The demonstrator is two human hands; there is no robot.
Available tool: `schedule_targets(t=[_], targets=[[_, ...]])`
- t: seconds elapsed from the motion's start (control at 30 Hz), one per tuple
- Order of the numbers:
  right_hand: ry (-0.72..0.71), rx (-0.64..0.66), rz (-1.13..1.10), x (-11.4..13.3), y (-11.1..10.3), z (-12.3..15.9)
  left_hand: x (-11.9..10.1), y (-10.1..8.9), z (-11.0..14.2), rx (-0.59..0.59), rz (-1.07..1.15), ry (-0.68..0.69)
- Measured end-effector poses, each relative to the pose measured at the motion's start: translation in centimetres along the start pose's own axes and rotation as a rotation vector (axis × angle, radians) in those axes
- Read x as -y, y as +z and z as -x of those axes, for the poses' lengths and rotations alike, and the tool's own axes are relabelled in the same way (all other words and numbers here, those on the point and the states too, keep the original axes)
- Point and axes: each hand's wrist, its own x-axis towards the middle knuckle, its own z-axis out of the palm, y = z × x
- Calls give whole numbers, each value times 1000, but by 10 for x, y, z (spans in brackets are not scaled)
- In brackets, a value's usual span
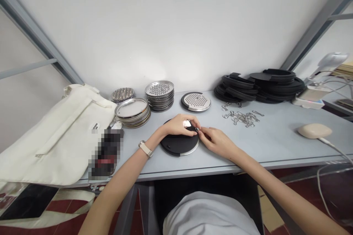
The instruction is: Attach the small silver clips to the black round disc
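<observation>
A round black disc point(176, 145) with a bare silver rim along its near right edge lies on the table in front of me. My left hand point(179, 125) curls over its far side, thumb and fingers closed at the right edge. There the fingertips of my right hand point(216, 141) meet them in a pinch. A tiny shiny metal piece point(197, 129) shows between the fingertips; its exact shape is too small to make out. Beyond the hands sits a perforated grater disc point(197, 101) with a black band round part of it. Loose metal clips point(245, 117) lie to the right.
Stacked grater discs point(160, 90) and plain metal discs point(132, 109) stand at left, near a white bag point(57, 136) and a pixelated dark object point(106, 154). Black rings point(278, 86) pile up back right. A cream mouse-like device point(314, 131) with a cable lies right.
</observation>
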Motion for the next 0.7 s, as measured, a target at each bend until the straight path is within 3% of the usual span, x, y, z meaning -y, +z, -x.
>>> schedule_targets(t=[0.7], targets=[[1, -38, -20, -2, 2, 0, -1, 0, 0, -3, -28, -39]])
